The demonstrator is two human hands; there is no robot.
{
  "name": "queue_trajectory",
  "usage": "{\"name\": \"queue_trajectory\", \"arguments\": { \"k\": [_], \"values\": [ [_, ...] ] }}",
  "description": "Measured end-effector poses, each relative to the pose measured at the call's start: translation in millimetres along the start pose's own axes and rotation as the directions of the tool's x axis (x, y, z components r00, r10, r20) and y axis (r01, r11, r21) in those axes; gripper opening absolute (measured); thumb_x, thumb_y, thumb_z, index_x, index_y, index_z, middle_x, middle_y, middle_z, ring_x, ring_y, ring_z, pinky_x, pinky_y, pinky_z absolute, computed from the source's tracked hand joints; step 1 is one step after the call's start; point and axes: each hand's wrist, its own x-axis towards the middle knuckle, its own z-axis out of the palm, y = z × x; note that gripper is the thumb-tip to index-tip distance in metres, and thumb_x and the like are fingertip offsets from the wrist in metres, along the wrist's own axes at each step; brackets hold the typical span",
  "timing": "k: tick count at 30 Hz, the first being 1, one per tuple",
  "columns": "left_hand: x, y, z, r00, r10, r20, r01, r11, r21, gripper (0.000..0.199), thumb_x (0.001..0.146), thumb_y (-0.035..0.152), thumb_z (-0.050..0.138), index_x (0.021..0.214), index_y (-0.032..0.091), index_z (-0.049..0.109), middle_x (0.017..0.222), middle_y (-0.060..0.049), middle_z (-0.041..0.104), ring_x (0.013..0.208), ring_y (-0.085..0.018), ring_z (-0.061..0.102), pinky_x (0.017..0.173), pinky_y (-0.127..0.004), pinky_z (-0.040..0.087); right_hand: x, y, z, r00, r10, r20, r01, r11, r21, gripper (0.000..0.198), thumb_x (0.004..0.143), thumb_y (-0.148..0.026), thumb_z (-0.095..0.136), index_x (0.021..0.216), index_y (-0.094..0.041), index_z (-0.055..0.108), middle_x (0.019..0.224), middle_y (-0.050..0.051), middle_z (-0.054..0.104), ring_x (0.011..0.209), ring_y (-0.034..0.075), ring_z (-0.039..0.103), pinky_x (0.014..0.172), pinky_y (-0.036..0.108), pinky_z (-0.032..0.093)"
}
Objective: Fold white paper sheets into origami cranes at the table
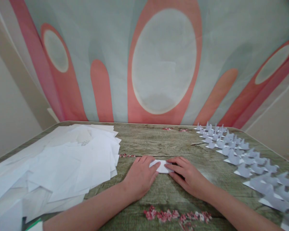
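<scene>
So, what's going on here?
A person has both hands on a small piece of folded white paper lying on a wood-grain table. The left hand is at its left end, the right hand at its right. Loose white sheets lie in an overlapping pile to the left, and folded white paper figures stand in rows along the right side.

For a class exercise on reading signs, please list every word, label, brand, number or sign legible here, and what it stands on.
No text can be read.
Small print on a sheet in the paper pile: too small and blurred.
Folded paper: no writing visible.
</scene>
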Motion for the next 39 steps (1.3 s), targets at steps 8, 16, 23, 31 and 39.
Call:
{"name": "queue_trajectory", "arguments": {
  "k": [8,16,23,31,39],
  "values": [
    [2.0,1.6,-1.2,1.0,0.003,0.008,-0.003,1.0,0.028,0.032,0.09,0.035,0.043,0.12,0.025,0.047,0.113,-0.005,0.052,0.105,-0.023,0.044,0.087,-0.038,0.035,0.0,-9.9,-3.1,0.99,-0.13,0.051,0.132,0.99,-0.048,0.033,0.086,-0.02,0.048,0.119,-0.023,0.053,0.115,0.008,0.056,0.11,0.022,0.044,0.093,0.044,0.038],
    [-0.2,3.9,-1.7,1.0,0.019,-0.001,-0.019,0.996,0.085,0.033,0.091,0.032,0.039,0.122,0.024,0.045,0.112,-0.006,0.052,0.105,-0.022,0.044,0.088,-0.037,0.032,4.0,-19.0,-7.7,0.981,-0.146,0.127,0.156,0.985,-0.079,0.036,0.088,-0.022,0.046,0.124,-0.024,0.048,0.117,0.008,0.055,0.107,0.022,0.047,0.09,0.042,0.04],
    [-1.0,2.9,-2.2,0.998,0.059,0.007,-0.059,0.989,0.133,0.037,0.09,0.038,0.04,0.124,0.023,0.044,0.114,-0.008,0.053,0.107,-0.023,0.044,0.09,-0.038,0.031,5.1,-20.5,-6.8,0.976,-0.168,0.138,0.188,0.97,-0.152,0.032,0.087,-0.024,0.049,0.119,-0.022,0.051,0.113,0.009,0.057,0.105,0.022,0.048,0.09,0.041,0.039],
    [-0.6,2.7,-0.3,0.998,0.068,0.014,-0.069,0.985,0.156,0.039,0.089,0.041,0.041,0.123,0.022,0.045,0.115,-0.008,0.052,0.109,-0.024,0.044,0.092,-0.039,0.03,6.3,-23.5,-4.5,0.968,-0.189,0.162,0.225,0.943,-0.246,0.031,0.087,-0.024,0.05,0.118,-0.019,0.052,0.107,0.008,0.059,0.104,0.022,0.049,0.093,0.043,0.035],
    [-0.3,3.4,1.0,0.997,0.074,0.014,-0.076,0.98,0.182,0.041,0.088,0.043,0.042,0.123,0.021,0.044,0.116,-0.009,0.053,0.11,-0.025,0.044,0.093,-0.04,0.029,-0.5,-29.9,-13.9,0.976,-0.121,0.181,0.184,0.902,-0.391,0.029,0.08,-0.01,0.051,0.108,-0.015,0.06,0.099,0.01,0.061,0.1,0.024,0.052,0.091,0.042,0.037]
  ]
}}
